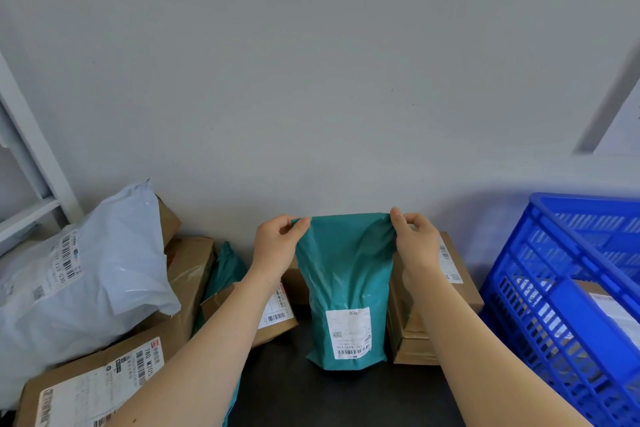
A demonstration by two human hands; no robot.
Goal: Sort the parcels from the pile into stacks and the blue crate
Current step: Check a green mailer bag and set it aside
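Teal mailer bag [346, 288] hangs upright between my hands: left hand [275, 241] and right hand [414, 239] each pinch a top corner, blue crate [568, 305] right.

Both hands [277, 243] on teal parcel [346, 279]

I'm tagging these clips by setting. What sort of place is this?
Likely a parcel-sorting or mailroom corner: labelled cardboard boxes and a white mailer bag piled at left, a blue crate at right, and a labelled teal mailer.
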